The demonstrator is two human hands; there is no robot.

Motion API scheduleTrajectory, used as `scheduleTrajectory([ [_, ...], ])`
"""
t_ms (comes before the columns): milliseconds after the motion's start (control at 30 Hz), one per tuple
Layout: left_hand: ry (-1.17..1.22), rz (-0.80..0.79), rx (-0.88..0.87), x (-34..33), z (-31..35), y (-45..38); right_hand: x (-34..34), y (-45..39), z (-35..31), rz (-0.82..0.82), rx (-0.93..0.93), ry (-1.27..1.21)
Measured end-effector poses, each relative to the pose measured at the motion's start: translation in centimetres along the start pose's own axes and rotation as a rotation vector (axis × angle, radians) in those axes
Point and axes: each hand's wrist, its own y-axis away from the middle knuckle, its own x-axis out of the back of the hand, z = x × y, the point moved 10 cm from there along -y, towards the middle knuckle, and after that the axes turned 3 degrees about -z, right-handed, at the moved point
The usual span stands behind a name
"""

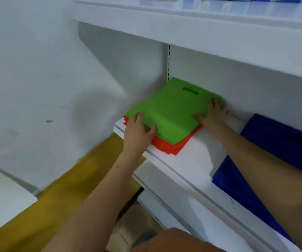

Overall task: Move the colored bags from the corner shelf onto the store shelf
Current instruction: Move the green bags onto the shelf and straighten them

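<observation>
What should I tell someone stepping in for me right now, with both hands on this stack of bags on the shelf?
Left hand: on the near left edge of the green bags, thumb on top, fingers along the side.
Right hand: on the right edge of the same green bags, fingers laid flat on top.
Green bags lie on the red bags, at the left end of the white shelf. Blue bags lie further right on that shelf.
Done: green, red and blue bags are on the shelf.
Left: square up the stack, let go; the camera shows no other bags.
</observation>
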Motion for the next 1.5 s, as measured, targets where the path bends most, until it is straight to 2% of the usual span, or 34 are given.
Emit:
scheduleTrajectory([
  [133,-0.119,-0.077,-0.072,-1.7,-2.2,-4.9,-1.4,-0.3,0.9,0.028,-0.049,0.051],
  [200,-0.246,-0.151,-0.089,-3.2,-3.3,-6.3,-1.1,-0.2,0.4,0.078,-0.064,0.101],
  [267,-0.277,-0.177,-0.114,-4.0,-3.6,-6.8,-0.7,0.5,-0.7,0.162,-0.048,0.168],
  [367,-0.254,-0.156,-0.199,-4.2,-2.6,-6.6,-0.4,2.1,-2.7,0.28,-0.005,0.107],
  [433,-0.264,-0.137,-0.26,-4.2,-1.9,-6.8,-0.3,2.9,-3.4,0.303,-0.007,0.068],
  [633,-0.079,-0.027,-0.386,-1.7,0.1,-7.2,1.0,6.2,-1.4,0.269,-0.207,-0.11],
  [767,0.012,-0.031,-0.44,-0.4,4.8,-4.4,6.1,11.9,1.5,0.419,-0.278,-0.157],
  [933,0.077,-0.149,-0.603,-3.8,13.8,4.1,12.8,22.7,9.1,0.623,-0.307,-0.338],
  [1033,0.149,-0.196,-0.718,-6.2,20.2,11.3,16.8,32.4,14.6,0.78,-0.321,-0.25],
  [1233,0.308,-0.423,-0.919,-11.6,33.8,31.0,21.0,55.0,28.8,0.86,-0.65,-0.181],
  [1367,0.298,-0.488,-1.092,-14.2,41.2,43.3,22.5,68.7,34.9,0.935,-0.843,-0.151],
  [1500,0.358,-0.551,-1.195,-16.3,46.2,52.3,22.5,78.7,39.9,0.968,-0.985,-0.149],
])
